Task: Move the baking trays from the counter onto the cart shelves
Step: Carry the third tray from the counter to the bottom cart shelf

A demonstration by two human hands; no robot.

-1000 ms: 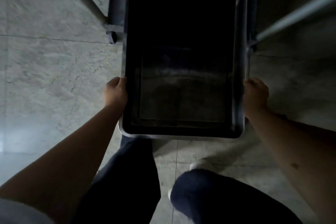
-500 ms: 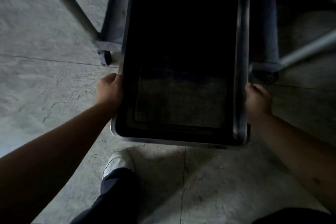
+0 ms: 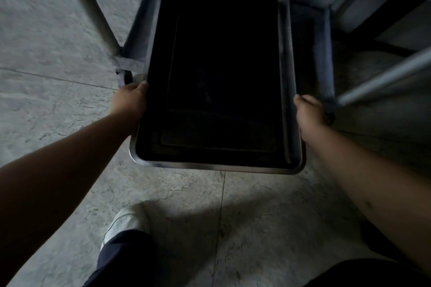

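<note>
Head view: one wide look down at the floor, the cart and both arms.
Baking tray [image 3: 224, 72]: a dark, shallow metal tray with a bright rolled rim, long side running away from the person, its far end reaching in over the cart's bottom shelf, its near end hanging out over the floor.
Left hand [image 3: 130, 102]: gripping the tray's left rim about midway along, fingers wrapping under the edge, thumb on top.
Right hand [image 3: 310, 112]: holding the right rim opposite, fingers curling round the edge; both hands are carrying the load between them.
Cart bottom shelf [image 3: 324, 53]: a low metal shelf with raised sides, showing to the right of the tray and a strip to its left; the tray is sitting off to the left side of it.
Cart posts: left post [image 3: 86, 4] slanting up out of frame, right post [image 3: 382, 77] crossing beside the right hand.
Caster [image 3: 126, 77]: just beside the left hand, at the shelf's near-left corner.
Floor [image 3: 46, 100]: pale marbled tiles, a white shoe [image 3: 123, 221] stepping forward.
Progress: this tray is looking partway in, I'd judge; it is not yet fully seated and not yet let go.
Left to do: pushing it home and releasing; whether it is touching the shelf is too dark to tell, and no counter or other trays are in view, so the remaining count cannot be told.
</note>
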